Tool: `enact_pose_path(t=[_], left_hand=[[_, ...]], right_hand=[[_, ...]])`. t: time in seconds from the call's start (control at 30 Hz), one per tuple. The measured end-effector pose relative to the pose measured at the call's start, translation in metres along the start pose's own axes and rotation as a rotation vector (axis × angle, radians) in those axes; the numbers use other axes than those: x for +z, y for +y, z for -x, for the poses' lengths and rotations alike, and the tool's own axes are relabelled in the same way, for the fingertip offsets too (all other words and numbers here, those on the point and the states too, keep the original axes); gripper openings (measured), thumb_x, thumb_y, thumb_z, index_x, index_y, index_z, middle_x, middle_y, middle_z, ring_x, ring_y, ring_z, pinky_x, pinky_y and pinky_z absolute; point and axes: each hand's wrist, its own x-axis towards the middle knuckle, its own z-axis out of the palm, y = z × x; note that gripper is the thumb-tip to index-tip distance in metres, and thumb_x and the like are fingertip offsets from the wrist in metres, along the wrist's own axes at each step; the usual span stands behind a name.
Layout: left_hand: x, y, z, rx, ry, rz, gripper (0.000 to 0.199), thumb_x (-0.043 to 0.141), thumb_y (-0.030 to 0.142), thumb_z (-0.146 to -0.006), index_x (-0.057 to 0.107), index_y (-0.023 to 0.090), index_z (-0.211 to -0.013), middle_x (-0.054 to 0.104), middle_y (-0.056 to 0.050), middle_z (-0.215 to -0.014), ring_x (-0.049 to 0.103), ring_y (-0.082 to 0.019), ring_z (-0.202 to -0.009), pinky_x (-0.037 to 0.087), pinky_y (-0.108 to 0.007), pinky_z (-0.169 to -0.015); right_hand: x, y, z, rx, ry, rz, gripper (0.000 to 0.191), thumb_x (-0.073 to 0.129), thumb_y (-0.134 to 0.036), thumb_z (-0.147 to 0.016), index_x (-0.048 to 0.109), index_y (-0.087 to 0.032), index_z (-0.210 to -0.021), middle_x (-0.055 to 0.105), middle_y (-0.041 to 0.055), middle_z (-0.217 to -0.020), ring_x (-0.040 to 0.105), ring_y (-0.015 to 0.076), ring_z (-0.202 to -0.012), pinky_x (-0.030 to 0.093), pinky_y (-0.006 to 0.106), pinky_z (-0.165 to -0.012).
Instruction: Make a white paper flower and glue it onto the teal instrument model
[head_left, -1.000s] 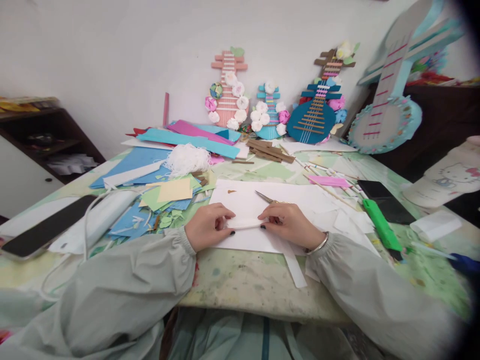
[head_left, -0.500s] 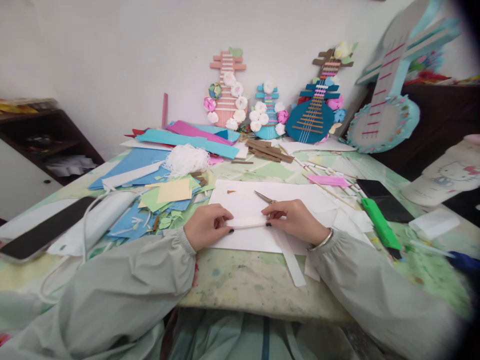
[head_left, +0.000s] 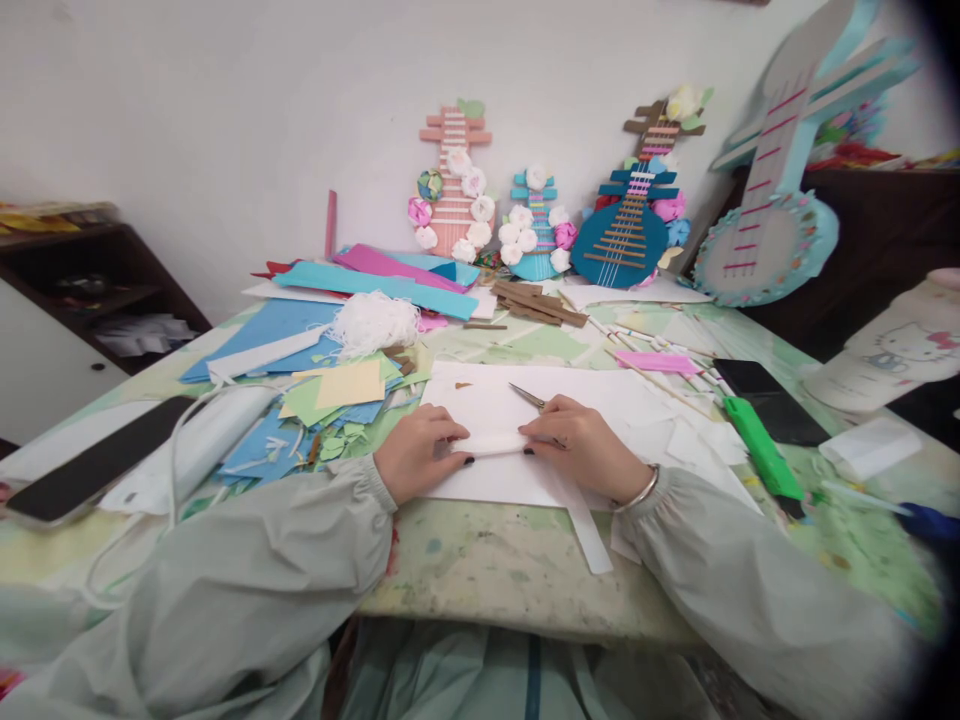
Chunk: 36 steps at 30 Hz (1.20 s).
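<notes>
A narrow white paper strip (head_left: 495,443), rolled or folded, lies across the white sheet (head_left: 480,488) in front of me. My left hand (head_left: 416,452) pinches its left end between thumb and fingers. At the other end, my right hand (head_left: 581,445) grips the strip the same way; its fingers partly hide that end. Just beyond the right hand lie scissors (head_left: 527,396), their blades pointing away to the left and their handles covered by the hand. A flat white strip (head_left: 586,530) sticks out below the right hand over the sheet's near edge.
Left of the sheet are coloured paper scraps (head_left: 341,390), white string (head_left: 375,322) and a phone (head_left: 97,465) with a cable. To the right lie a green cutter (head_left: 761,450) and a black phone (head_left: 769,400). Decorated paper instruments (head_left: 622,235) stand against the wall.
Both hands have shifted very slightly toward each other along the paper strip, the right hand moving a little left. Other things stay where they were.
</notes>
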Motion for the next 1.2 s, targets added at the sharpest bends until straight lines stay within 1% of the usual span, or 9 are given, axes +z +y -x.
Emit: enact_pose_path(t=[0.07,0.13,0.3,0.43,0.63,0.77,0.9,1.03,1.2], left_hand=[[0.002,-0.001,0.0,0.028,0.004,0.0,0.019,0.062,0.027,-0.078,0.073,0.017,-0.089,0.065,-0.008,-0.08,0.058,-0.019,-0.077,0.045,-0.032,-0.071],[0.004,-0.002,0.0,0.049,0.009,0.006,0.019,0.06,0.026,-0.079,0.074,0.018,-0.09,0.064,-0.007,-0.08,0.057,-0.019,-0.077,0.044,-0.032,-0.07],[0.007,-0.002,0.001,0.095,0.004,-0.028,0.022,0.054,0.022,-0.084,0.072,0.017,-0.095,0.059,-0.008,-0.08,0.053,-0.019,-0.078,0.042,-0.032,-0.07],[0.009,-0.002,0.001,0.141,-0.016,-0.064,0.025,0.05,0.021,-0.085,0.069,0.015,-0.1,0.055,-0.008,-0.083,0.048,-0.019,-0.078,0.041,-0.033,-0.071],[0.016,-0.001,0.001,0.235,0.015,-0.133,0.03,0.042,0.021,-0.09,0.063,0.016,-0.111,0.05,-0.008,-0.083,0.042,-0.018,-0.078,0.04,-0.032,-0.07],[0.018,-0.001,0.001,0.232,0.014,-0.168,0.028,0.042,0.019,-0.089,0.062,0.014,-0.109,0.052,-0.01,-0.086,0.042,-0.019,-0.08,0.042,-0.033,-0.072],[0.018,0.001,-0.001,0.199,0.019,-0.12,0.025,0.048,0.02,-0.087,0.064,0.014,-0.105,0.053,-0.008,-0.083,0.047,-0.019,-0.078,0.043,-0.032,-0.07],[0.015,0.004,-0.002,0.192,0.114,0.009,0.023,0.053,0.016,-0.083,0.063,0.015,-0.104,0.055,-0.006,-0.081,0.052,-0.016,-0.076,0.046,-0.028,-0.068],[0.008,0.009,0.0,0.309,0.324,-0.007,0.01,0.056,0.014,-0.082,0.062,0.017,-0.089,0.061,-0.005,-0.081,0.055,-0.016,-0.079,0.047,-0.03,-0.072]], right_hand=[[0.002,-0.002,-0.001,-0.026,0.04,-0.041,0.016,0.068,-0.014,-0.075,0.072,-0.017,-0.09,0.068,0.0084,-0.088,0.059,0.0206,-0.087,0.052,0.034,-0.075],[0.005,-0.003,-0.003,-0.017,0.051,-0.066,0.019,0.069,-0.013,-0.074,0.071,-0.016,-0.093,0.068,0.0091,-0.091,0.059,0.02,-0.087,0.052,0.034,-0.076],[0.012,-0.005,-0.005,-0.093,-0.008,-0.069,0.026,0.062,-0.016,-0.081,0.068,-0.018,-0.106,0.067,0.0065,-0.087,0.055,0.0205,-0.087,0.05,0.038,-0.078],[0.016,-0.007,-0.007,-0.138,-0.017,-0.011,0.031,0.061,-0.017,-0.082,0.063,-0.017,-0.112,0.062,0.0081,-0.094,0.053,0.0215,-0.09,0.049,0.041,-0.081],[0.023,-0.009,-0.007,-0.272,-0.006,0.213,0.028,0.044,-0.023,-0.093,0.057,-0.02,-0.117,0.057,0.0099,-0.1,0.048,0.0228,-0.097,0.047,0.045,-0.083],[0.026,-0.009,-0.005,-0.274,-0.021,0.333,0.032,0.042,-0.018,-0.092,0.051,-0.018,-0.123,0.054,0.0123,-0.104,0.047,0.024,-0.097,0.047,0.045,-0.081],[0.026,-0.011,-0.005,-0.258,-0.03,0.333,0.033,0.042,-0.015,-0.091,0.049,-0.016,-0.124,0.053,0.0125,-0.098,0.048,0.0241,-0.094,0.047,0.044,-0.078],[0.025,-0.011,-0.006,-0.233,0.008,0.224,0.036,0.047,-0.019,-0.09,0.048,-0.016,-0.125,0.053,0.0128,-0.101,0.049,0.0245,-0.096,0.047,0.044,-0.081],[0.019,-0.01,-0.005,-0.176,0.061,0.004,0.045,0.056,-0.022,-0.086,0.045,-0.016,-0.129,0.058,0.0124,-0.112,0.052,0.0236,-0.105,0.046,0.043,-0.091]])
